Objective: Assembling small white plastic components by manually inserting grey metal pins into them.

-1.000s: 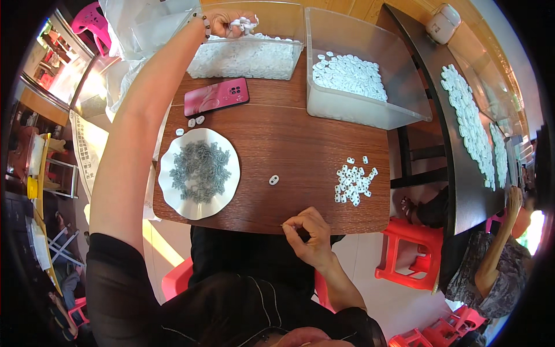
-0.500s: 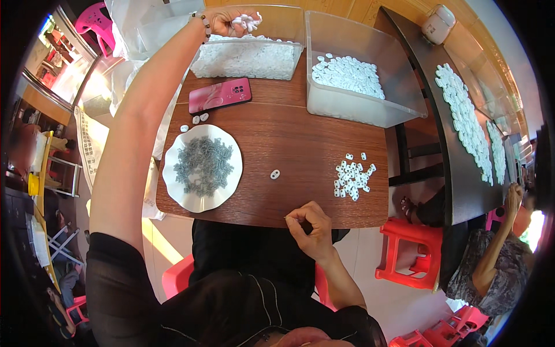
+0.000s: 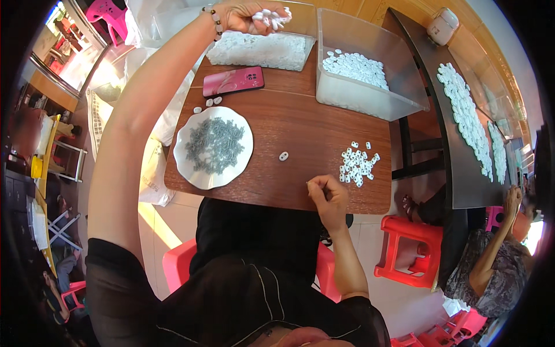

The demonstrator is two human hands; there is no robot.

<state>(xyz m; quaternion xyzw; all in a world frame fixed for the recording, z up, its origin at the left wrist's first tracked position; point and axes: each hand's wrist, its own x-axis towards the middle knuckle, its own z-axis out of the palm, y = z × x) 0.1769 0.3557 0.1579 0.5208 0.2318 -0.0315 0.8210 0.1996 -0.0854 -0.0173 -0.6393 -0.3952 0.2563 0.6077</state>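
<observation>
- Left hand [image 3: 245, 14]: arm stretched to the far side of the table, fingers curled closed around a handful of small white pieces [image 3: 270, 17], held above the far clear bin.
- Far clear bin [image 3: 260, 51]: shallow transparent container at the table's far edge, its floor covered with a dense layer of the same white pieces.
- Right hand [image 3: 328, 195]: at the near edge of the table, fingers bent in and thumb pinched against the fingertips; whether anything sits in the pinch cannot be told.
- White plate [image 3: 188, 168]: scalloped rim, left of centre on the table, carrying a heap of small grey metal parts [image 3: 215, 144].
- Single white piece [image 3: 283, 155]: alone on the wood, between the plate and the right-side cluster.
- Cluster of white pieces [image 3: 357, 163]: loose group on the right of the table, just beyond the right hand.
- 3 stray white pieces [image 3: 208, 104]: in a short row just beyond the plate.
- Pink phone [image 3: 233, 80]: lying flat between the plate and the far bin.
- Large clear tub [image 3: 370, 98]: far right of the table, white pieces piled at its far end.
- Wooden table [image 3: 312, 124]: dark brown, bearing all of the above.
- Dark side table [image 3: 462, 168]: to the right, with a long band of white pieces.
- Red stool [image 3: 410, 248]: on the floor beside the right forearm.
- Another person [image 3: 491, 260]: seated at lower right, arm raised.
</observation>
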